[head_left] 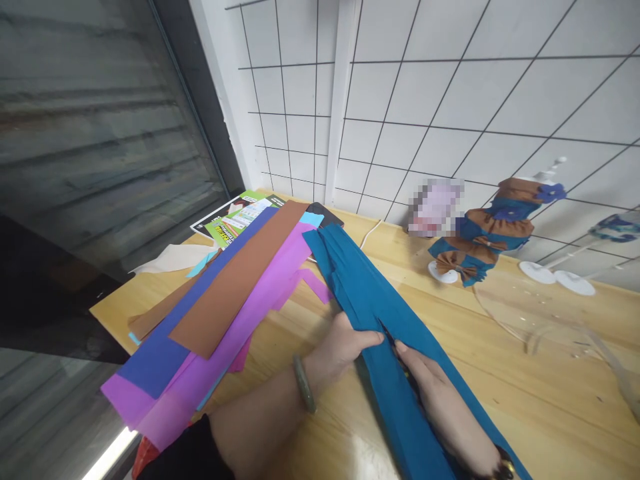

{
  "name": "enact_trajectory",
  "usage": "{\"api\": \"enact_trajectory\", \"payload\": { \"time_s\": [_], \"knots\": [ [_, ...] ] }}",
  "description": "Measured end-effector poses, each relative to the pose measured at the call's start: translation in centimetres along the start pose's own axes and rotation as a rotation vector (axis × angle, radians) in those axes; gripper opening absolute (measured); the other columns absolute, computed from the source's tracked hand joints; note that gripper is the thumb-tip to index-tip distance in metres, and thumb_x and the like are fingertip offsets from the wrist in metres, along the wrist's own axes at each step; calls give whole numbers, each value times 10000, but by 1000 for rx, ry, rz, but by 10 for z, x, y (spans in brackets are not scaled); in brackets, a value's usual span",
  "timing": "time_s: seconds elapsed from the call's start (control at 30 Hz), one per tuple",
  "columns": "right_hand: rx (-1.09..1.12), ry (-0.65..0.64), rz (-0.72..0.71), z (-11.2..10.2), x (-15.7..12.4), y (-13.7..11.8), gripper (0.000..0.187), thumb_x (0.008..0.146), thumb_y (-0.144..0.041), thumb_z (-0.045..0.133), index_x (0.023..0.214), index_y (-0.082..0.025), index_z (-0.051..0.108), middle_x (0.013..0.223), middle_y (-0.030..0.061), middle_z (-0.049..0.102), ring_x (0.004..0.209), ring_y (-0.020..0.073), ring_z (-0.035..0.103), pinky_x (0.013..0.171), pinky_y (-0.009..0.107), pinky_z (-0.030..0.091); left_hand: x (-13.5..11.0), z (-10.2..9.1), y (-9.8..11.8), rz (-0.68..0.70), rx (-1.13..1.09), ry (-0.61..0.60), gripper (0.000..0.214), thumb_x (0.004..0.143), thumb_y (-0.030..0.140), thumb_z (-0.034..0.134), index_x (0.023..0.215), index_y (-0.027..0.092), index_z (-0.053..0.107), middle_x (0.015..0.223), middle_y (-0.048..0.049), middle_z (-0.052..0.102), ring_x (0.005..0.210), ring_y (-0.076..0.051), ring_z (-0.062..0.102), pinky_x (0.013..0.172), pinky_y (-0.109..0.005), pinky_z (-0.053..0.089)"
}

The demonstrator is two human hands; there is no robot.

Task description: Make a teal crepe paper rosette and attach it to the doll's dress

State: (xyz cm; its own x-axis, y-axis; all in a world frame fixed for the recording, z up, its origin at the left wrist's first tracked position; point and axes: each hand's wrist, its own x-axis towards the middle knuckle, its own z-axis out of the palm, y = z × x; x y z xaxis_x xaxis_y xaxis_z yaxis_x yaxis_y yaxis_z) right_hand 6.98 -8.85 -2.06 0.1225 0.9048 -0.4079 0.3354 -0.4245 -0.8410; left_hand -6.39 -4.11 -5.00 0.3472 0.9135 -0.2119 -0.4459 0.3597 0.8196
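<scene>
Teal sheet [365,283] lies nearest. White gridded wall [395,100] behind wood tabletop [525,377] carrying sheet; colored strips [245,283] piled left, ruffled brown-teal dress [483,233] back right. Left hand [343,343] fingers pinch sheet; right hand [440,393] grips scissors [387,331], fingers partly hidden.

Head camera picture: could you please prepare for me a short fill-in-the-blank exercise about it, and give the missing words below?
1. While the left hand holds the teal sheet, the right hand grips a pair of ____.
2. A pale green bangle circles the person's ____ wrist.
3. In the pile of strips on the table, the topmost strip is ____ in colour.

Missing words: scissors; left; brown.
</scene>
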Motion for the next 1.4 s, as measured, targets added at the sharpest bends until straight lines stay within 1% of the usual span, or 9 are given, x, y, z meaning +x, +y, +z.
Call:
{"api": "enact_trajectory", "payload": {
  "time_s": [0.17, 0.27, 0.5, 0.7, 0.8, 0.97, 1.13, 1.27, 1.4],
  "knots": [
    [2, 2, -9, 1, 1, 1, 446, 737, -504, 488, 935, -164, 695, 1140, 48, 646, 1165, 282, 486, 1010, 347, 327, 1, -2, -2, 2, 1, -11, 374, 584, 148, 705, 953, 129, 647, 943, -75, 678, 854, -216, 611, 771, -331, 471],
    [7, 36, -12, 1, 1, 0, 425, 713, -487, 503, 906, -164, 702, 1107, 51, 664, 1158, 280, 495, 1014, 356, 328, 1, -3, -3, 6, 2, -18, 369, 601, 146, 698, 965, 129, 642, 953, -80, 676, 855, -219, 613, 778, -337, 472],
    [-1, 30, -88, 1, -5, -15, 327, 696, -428, 490, 753, -197, 714, 989, 32, 712, 1041, 287, 582, 972, 353, 384, 3, -4, -5, 0, 31, -25, 368, 610, 151, 696, 973, 123, 641, 949, -91, 674, 857, -230, 615, 793, -367, 470],
    [-8, -5, -79, -1, -5, -9, 370, 719, -461, 486, 798, -181, 715, 945, 36, 723, 1010, 291, 594, 941, 348, 409, 3, -7, -6, 31, 10, 42, 327, 650, 196, 677, 966, 122, 636, 929, -92, 678, 851, -237, 619, 773, -374, 481],
    [-11, -2, -84, -1, -5, -6, 389, 723, -478, 482, 810, -178, 715, 962, 44, 718, 1020, 293, 588, 941, 352, 409, 5, -9, -6, 61, 30, 17, 339, 647, 184, 678, 977, 120, 635, 948, -94, 674, 857, -234, 617, 783, -369, 479],
    [-119, 87, -92, -2, -1, 2, 464, 696, -524, 497, 876, -154, 711, 1037, 88, 691, 1056, 294, 571, 948, 365, 405, 6, -9, -7, 62, 16, 10, 374, 626, 157, 683, 994, 112, 628, 957, -105, 669, 841, -233, 617, 778, -373, 480],
    [-173, 80, -126, -5, 5, 12, 471, 732, -545, 482, 950, -186, 697, 1081, 63, 675, 1042, 264, 588, 900, 335, 450, 5, -6, -7, 52, -7, 13, 358, 621, 131, 673, 977, 110, 634, 926, -104, 672, 811, -225, 617, 770, -373, 478],
    [-192, 65, -151, -4, 9, 12, 477, 744, -536, 467, 974, -186, 695, 1102, 71, 664, 1090, 264, 558, 922, 338, 433, 4, -4, -3, 48, -15, 32, 365, 601, 129, 686, 962, 107, 634, 924, -104, 673, 813, -227, 616, 758, -359, 477],
    [-206, 70, -171, -2, 14, 5, 504, 718, -556, 483, 969, -174, 694, 1105, 82, 662, 1087, 281, 559, 941, 362, 415, 2, -2, 2, 45, -24, 29, 357, 582, 139, 699, 933, 104, 642, 904, -100, 677, 806, -231, 618, 746, -350, 474]
  ]
}}
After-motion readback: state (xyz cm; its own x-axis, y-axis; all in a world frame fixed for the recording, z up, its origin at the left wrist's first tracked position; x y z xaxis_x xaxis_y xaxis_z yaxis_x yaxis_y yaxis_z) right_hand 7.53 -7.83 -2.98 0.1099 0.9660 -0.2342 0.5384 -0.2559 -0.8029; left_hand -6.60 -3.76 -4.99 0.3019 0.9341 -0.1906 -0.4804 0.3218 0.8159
